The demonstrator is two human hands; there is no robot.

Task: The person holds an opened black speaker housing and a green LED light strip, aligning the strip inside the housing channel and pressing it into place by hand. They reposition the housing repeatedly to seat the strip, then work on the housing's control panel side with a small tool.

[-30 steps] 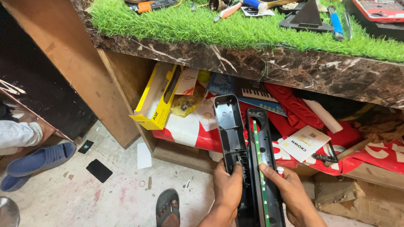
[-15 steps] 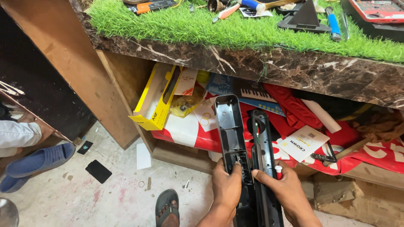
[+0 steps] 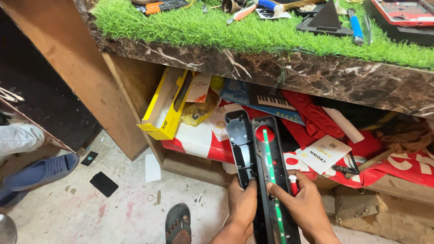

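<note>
Two long black housing halves sit side by side in the person's hands, running from 6 o'clock up toward 12 o'clock in the head view. The left hand (image 3: 242, 205) is clenched around the lower part of the glossy black cover (image 3: 240, 144), thumb on its right edge. The right hand (image 3: 302, 208) grasps the black frame (image 3: 271, 171) from the right, its thumb pressing across the green strip (image 3: 270, 167) that runs the length of the frame's inside. A small white-and-red pen-like tool (image 3: 293, 184) is pinched between the fingers of the same hand, upright, just beside the frame's right rail. The cover and frame touch along their long edges; both tops reach the shelf opening.

Surroundings: at 12 o'clock, a dark marbled counter edge (image 3: 289, 72) topped with green artificial grass (image 3: 235, 31), with a black triangular stand (image 3: 325, 20) and a blue marker (image 3: 355, 25) on it. Below it, at 10 o'clock of the hands, a yellow carton (image 3: 167, 108) leans tilted in the shelf. A box with a keyboard picture (image 3: 262, 97) lies behind the frame's top. At 2 o'clock, red cloth (image 3: 312, 117) and a white booklet (image 3: 323, 153). At 7 o'clock a sandalled foot (image 3: 177, 223) rests on the concrete floor (image 3: 90, 212); at 9 o'clock a blue shoe (image 3: 38, 174) of another person.
</note>
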